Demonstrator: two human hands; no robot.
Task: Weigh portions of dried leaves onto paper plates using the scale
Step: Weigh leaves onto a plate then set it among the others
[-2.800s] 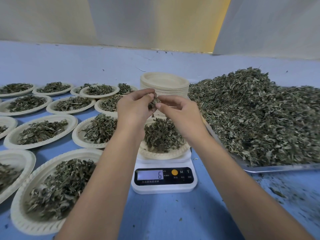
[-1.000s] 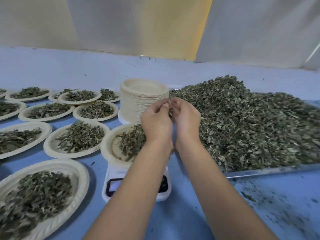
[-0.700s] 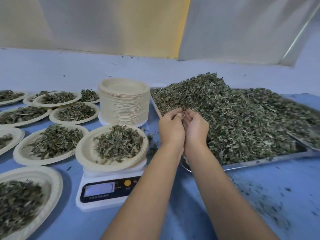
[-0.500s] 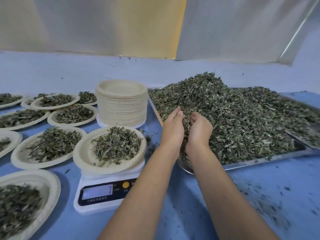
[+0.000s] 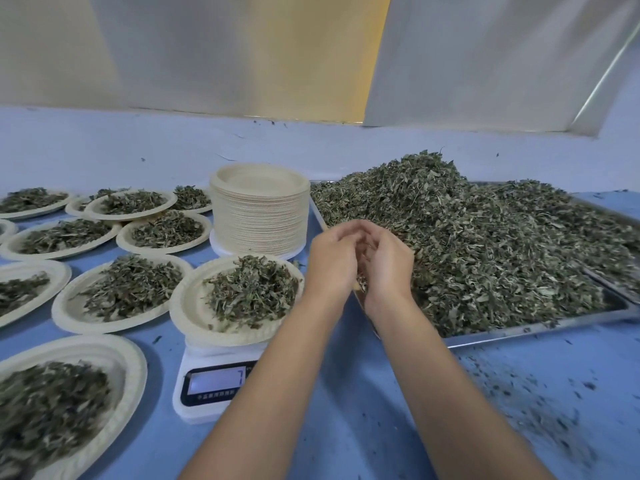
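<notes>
My left hand [image 5: 332, 261] and my right hand [image 5: 389, 268] are pressed together, fingers curled inward, over the left edge of the metal tray [image 5: 540, 329]. Bits of dried leaves [image 5: 362, 284] show between the palms. The tray holds a big heap of dried leaves [image 5: 485, 244]. Left of my hands, a paper plate [image 5: 188, 311] with a portion of leaves sits on the white scale [image 5: 207, 393]. Its display is lit, and my left forearm covers its right part.
A tall stack of empty paper plates [image 5: 259, 216] stands behind the scale. Several filled paper plates [image 5: 69, 313] cover the blue table to the left. Leaf crumbs [image 5: 540, 403] are scattered at the front right. A pale wall rises behind.
My hands carried leaves from over the plate on the scale rightward to the tray edge, spread apart there, and have now curled together again. The view swung to the right.
</notes>
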